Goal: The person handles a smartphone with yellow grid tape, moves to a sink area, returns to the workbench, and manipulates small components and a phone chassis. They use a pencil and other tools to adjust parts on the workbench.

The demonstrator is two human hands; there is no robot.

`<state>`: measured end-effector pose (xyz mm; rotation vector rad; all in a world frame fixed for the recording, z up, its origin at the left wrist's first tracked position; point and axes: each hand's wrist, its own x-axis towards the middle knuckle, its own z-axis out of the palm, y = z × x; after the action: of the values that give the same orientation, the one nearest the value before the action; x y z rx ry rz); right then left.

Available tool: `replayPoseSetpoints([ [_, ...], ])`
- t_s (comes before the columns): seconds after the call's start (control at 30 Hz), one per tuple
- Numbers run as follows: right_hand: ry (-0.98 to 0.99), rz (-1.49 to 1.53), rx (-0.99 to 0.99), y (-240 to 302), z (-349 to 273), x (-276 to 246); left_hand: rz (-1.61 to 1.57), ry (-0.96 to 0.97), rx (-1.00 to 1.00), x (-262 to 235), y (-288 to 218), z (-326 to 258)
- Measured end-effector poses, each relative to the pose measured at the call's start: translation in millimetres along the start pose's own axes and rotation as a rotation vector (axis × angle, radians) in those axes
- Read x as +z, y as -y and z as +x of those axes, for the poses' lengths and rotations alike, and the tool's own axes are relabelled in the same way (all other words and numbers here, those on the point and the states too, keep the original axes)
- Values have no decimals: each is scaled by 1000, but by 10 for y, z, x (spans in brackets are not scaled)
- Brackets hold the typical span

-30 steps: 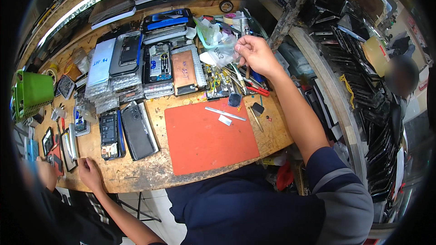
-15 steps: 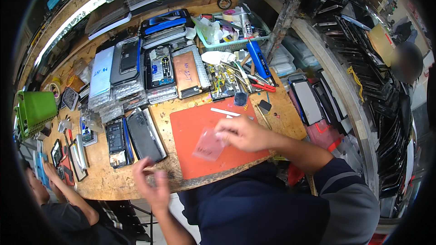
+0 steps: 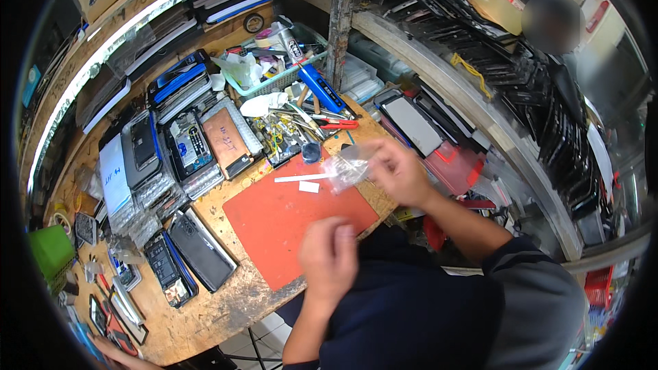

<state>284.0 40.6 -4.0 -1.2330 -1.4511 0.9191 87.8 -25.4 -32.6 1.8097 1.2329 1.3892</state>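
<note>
My right hand (image 3: 401,171), above the right part of the red-orange mat (image 3: 295,223), pinches a small clear plastic bag (image 3: 347,170). The bag hangs out to the left of the fingers, blurred by motion, and what it contains cannot be made out. My left hand (image 3: 329,257) is raised over the mat's front edge, holding nothing visible. Its fingers are loosely bent and somewhat smeared, with a gap beside the thumb. Beneath and beside the bag, a white strip (image 3: 298,179) and a small white rectangle (image 3: 309,186) lie on the mat.
Left of the mat lie a dark phone (image 3: 202,250) and an opened phone (image 3: 171,270). Behind it are stacked phone parts (image 3: 185,144), a tools pile (image 3: 281,130) and a green basket (image 3: 274,79). A wooden rail (image 3: 466,103) runs along the right. Another person's hand (image 3: 113,353) shows at lower left.
My right hand has lifted the bag off the mat's middle toward its far right corner. My left hand has moved right, over the mat's front edge. The view has turned right.
</note>
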Motion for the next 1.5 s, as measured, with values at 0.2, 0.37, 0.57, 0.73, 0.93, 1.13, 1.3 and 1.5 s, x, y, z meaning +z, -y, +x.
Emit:
replayPoseSetpoints([
  [0.2,-124,-518,-326,291,242,-266,694,474,337,289,109,-22],
  [0.37,138,-545,-474,153,1717,586,623,243,340,310,276,-152],
  [0.57,113,-517,-304,-235,2978,1813,610,230,270,281,210,-168],
  [0.73,-244,-367,-390,-39,2864,1704,632,293,188,259,141,-159],
  [0.93,326,-288,-657,193,1442,865,28,-397,149,268,137,-66],
  [1.13,935,5,-603,39,970,506,-359,-279,-468,-145,237,115],
  [1.3,236,-440,-560,-206,1911,558,-351,-326,-421,39,367,16],
  [1.5,703,-175,-280,-46,1914,826,-363,-512,-354,47,383,-27],
])
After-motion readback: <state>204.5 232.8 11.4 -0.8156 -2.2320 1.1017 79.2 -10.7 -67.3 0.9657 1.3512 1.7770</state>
